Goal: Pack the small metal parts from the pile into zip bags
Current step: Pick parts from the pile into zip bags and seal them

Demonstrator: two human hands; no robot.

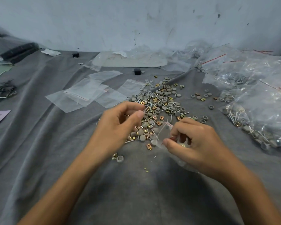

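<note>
A pile of small parts (162, 101) lies on the grey cloth: grey caps, brass-coloured clips and silver screws. My left hand (118, 125) hovers over the near edge of the pile with fingers curled; thumb and forefinger pinch together, and what they hold is too small to make out. My right hand (191, 142) pinches a small clear zip bag (163, 135) with a red strip at its mouth, held just right of the pile's near end. A few parts show inside the bag by my fingers.
Several empty zip bags (86, 95) lie left of the pile. Filled bags of parts (256, 111) are heaped at the right. Two small black blocks (137, 71) sit further back. A stray clip and grey ring (118, 158) lie near my left wrist. A wall rises behind.
</note>
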